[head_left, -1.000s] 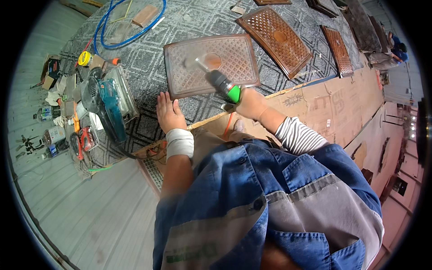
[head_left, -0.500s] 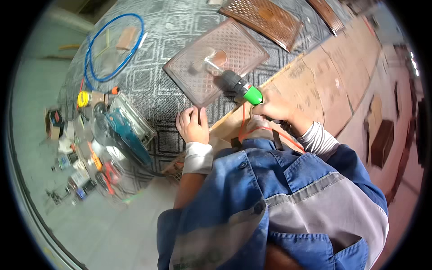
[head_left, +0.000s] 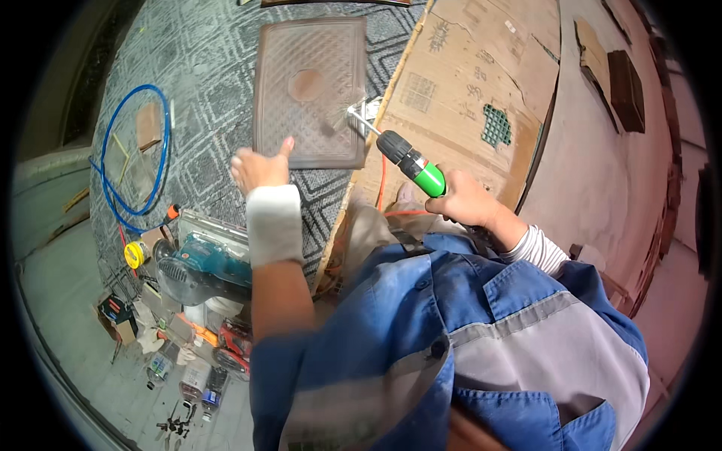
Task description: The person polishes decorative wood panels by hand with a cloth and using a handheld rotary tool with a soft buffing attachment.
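A brown rectangular panel (head_left: 310, 113) with an embossed lattice and a plain round centre lies flat on grey patterned fabric. My left hand (head_left: 262, 169) is at its near left corner, thumb and fingers apart, holding nothing. Whether the fingers touch the panel I cannot tell. In my right hand (head_left: 460, 197) is a green and black drill (head_left: 412, 161), gripped by its handle. Its long thin bit (head_left: 365, 120) ends in a pale, wider tip over the panel's right edge. My palm hides most of the drill's handle.
Left of the panel lie a blue hose (head_left: 167, 146) in a loop and a small brown block (head_left: 149, 125). A teal power tool (head_left: 203, 259) rests near my left forearm, with bottles (head_left: 197, 376) and clutter beyond. Cardboard (head_left: 459, 83) covers the right side.
My view has swung, so the panel now appears straighter and further left. My left hand has shifted along to the left corner. The drill tip, blurred before over the panel, now shows sharply at its right edge.
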Tool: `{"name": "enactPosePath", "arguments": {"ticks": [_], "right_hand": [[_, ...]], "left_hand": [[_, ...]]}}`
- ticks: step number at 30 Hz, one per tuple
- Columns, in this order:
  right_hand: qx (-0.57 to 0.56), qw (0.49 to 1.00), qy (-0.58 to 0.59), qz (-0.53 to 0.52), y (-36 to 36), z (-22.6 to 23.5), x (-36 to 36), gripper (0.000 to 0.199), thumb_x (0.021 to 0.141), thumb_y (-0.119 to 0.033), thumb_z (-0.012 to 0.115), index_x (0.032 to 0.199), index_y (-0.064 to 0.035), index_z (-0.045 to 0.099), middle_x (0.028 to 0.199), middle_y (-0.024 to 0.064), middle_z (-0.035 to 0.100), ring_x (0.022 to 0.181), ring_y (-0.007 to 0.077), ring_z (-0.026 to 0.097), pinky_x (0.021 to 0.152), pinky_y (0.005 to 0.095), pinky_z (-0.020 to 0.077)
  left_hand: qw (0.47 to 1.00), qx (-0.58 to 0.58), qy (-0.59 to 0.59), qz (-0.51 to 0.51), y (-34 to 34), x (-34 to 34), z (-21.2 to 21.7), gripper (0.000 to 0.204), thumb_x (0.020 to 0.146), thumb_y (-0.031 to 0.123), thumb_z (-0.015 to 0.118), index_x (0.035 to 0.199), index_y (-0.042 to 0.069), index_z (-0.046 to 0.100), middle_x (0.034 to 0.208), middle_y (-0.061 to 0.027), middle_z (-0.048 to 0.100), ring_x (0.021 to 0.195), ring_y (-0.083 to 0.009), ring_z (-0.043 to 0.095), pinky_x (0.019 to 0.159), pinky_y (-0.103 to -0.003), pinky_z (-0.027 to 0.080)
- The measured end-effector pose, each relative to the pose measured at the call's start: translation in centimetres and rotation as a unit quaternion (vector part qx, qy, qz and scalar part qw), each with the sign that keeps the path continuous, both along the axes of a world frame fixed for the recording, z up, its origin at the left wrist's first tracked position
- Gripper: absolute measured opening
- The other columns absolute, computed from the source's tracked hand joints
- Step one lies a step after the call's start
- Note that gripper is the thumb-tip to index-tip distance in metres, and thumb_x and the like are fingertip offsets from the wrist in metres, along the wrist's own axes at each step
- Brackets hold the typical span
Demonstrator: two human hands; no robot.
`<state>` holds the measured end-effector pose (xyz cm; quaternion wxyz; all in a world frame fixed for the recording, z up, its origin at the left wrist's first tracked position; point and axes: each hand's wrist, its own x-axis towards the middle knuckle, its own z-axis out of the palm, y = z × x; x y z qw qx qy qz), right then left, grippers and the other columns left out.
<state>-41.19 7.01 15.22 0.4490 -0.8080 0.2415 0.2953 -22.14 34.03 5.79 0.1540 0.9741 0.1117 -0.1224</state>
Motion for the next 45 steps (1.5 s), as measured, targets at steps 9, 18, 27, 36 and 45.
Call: {"name": "enactPosePath", "arguments": {"ticks": [9,18,27,36,45], "right_hand": [[-0.088,0.994,-0.019,-0.058,-0.5,-0.9,-3.7,0.037,0.076,-0.019,0.074,0.101,0.0031,0.058,0.078,0.0248,0.065,0.076,0.0389,0.067,0.072,0.0442,0.0512],[-0.044,0.999,0.019,-0.013,2.8,-0.4,-4.9,0.042,0.079,-0.022,0.072,0.113,-0.0006,0.059,0.097,0.0271,0.069,0.095,0.0446,0.067,0.084,0.0477,0.0536],[0.013,0.998,-0.009,-0.06,2.7,-2.7,-6.0,0.038,0.077,-0.02,0.072,0.103,0.006,0.062,0.097,0.0325,0.066,0.095,0.0476,0.066,0.085,0.047,0.0526],[-0.019,0.999,-0.003,-0.044,1.3,-2.5,-6.0,0.037,0.073,-0.019,0.07,0.101,0.0048,0.065,0.098,0.0314,0.067,0.093,0.0452,0.067,0.083,0.0471,0.0542],[0.009,0.999,0.005,-0.037,1.3,-2.0,-5.7,0.033,0.074,-0.02,0.07,0.097,0.0029,0.067,0.089,0.0311,0.069,0.096,0.0436,0.066,0.092,0.0483,0.05]], "left_hand": [[0.975,-0.12,0.186,0.013,-1.5,-2.1,-1.4,0.087,0.073,0.07,0.077,0.093,-0.015,0.066,0.081,-0.0253,0.066,0.074,-0.0348,0.066,0.069,-0.044,0.052],[0.917,-0.259,0.296,0.061,-1.0,-0.3,-0.3,0.08,0.083,0.06,0.075,0.078,-0.019,0.061,0.05,-0.0184,0.054,0.038,-0.0263,0.056,0.039,-0.037,0.046],[0.909,-0.287,0.292,0.079,-2.0,-0.8,1.1,0.073,0.084,0.054,0.077,0.074,-0.016,0.061,0.05,-0.0195,0.055,0.035,-0.0269,0.054,0.036,-0.037,0.047],[0.914,-0.267,0.294,0.079,-2.2,-0.6,1.0,0.074,0.084,0.054,0.077,0.073,-0.017,0.06,0.05,-0.0215,0.055,0.036,-0.0277,0.055,0.037,-0.039,0.05],[0.922,-0.257,0.275,0.093,-2.6,-1.0,1.3,0.074,0.083,0.056,0.077,0.078,-0.016,0.062,0.054,-0.0225,0.057,0.035,-0.0269,0.053,0.037,-0.037,0.051]]}}
